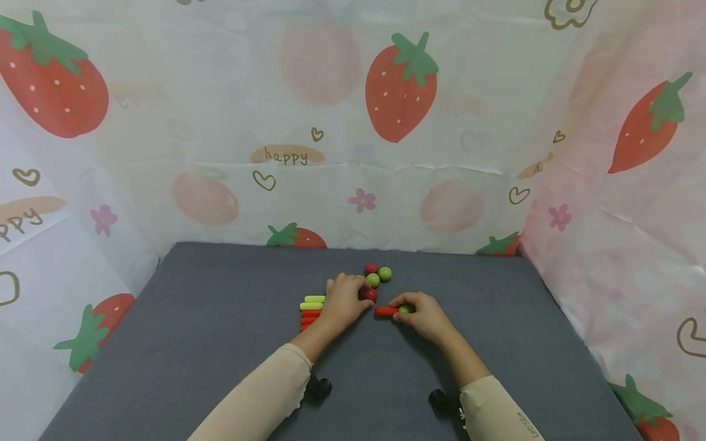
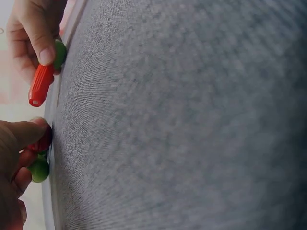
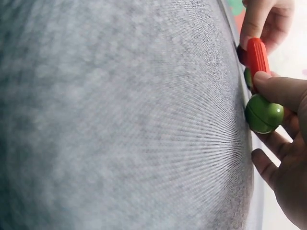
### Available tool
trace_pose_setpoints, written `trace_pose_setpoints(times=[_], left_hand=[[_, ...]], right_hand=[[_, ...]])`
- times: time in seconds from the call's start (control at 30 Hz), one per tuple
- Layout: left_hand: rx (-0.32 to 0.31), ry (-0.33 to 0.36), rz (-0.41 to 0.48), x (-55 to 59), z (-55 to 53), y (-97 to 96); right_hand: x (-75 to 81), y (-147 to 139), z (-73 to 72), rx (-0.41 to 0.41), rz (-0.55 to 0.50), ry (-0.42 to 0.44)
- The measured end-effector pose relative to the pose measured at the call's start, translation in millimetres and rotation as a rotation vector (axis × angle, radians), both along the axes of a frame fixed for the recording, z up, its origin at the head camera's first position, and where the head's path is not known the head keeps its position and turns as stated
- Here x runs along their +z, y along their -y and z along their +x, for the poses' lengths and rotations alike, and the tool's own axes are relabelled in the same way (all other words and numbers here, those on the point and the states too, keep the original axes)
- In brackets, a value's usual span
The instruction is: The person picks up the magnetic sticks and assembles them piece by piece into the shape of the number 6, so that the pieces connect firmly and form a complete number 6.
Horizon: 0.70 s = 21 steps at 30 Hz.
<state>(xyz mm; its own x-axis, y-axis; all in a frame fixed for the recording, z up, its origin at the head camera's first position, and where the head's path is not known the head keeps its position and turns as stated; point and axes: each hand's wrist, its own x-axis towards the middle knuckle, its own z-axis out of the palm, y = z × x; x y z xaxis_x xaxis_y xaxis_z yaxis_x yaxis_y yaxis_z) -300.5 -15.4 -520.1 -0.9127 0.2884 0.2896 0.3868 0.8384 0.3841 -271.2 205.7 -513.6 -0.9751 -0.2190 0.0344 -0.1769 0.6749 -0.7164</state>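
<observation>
My right hand [image 1: 423, 315] pinches a red ribbed stick [image 1: 385, 311] between thumb and fingers. A shiny green ball [image 3: 264, 114] sits right at the stick's near end, partly behind the fingers. To the left, my left hand [image 1: 344, 299] pinches a dark red ball [image 1: 371, 296] between thumb and fingertips. Just beyond it are two green balls, a nearer one [image 1: 373, 280] and a farther one [image 1: 385, 274], and another red ball [image 1: 371, 268]. Yellow-green sticks [image 1: 311, 306] and red sticks [image 1: 311, 313] lie side by side left of my left hand, their right ends hidden behind it.
A dark grey cloth [image 1: 220, 318] covers the table. Behind and at both sides hangs a strawberry-print curtain [image 1: 331, 122]. Black wrist devices stick out by both sleeves, a left one [image 1: 318, 389] and a right one [image 1: 443, 402].
</observation>
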Motion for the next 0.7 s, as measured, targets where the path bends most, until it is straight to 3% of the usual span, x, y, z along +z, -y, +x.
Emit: trace_pose_setpoints(times=[0.27, 0.7], left_hand=[[-0.004, 0.061, 0.069, -0.8, 6.6, 8.6], [-0.031, 0.161, 0.137, 12.1, 23.9, 34.9]], right_hand=[[-2.6, 0, -0.4, 0.001, -0.004, 0.001], [4.7, 4, -0.4, -0.006, 0.011, 0.043]])
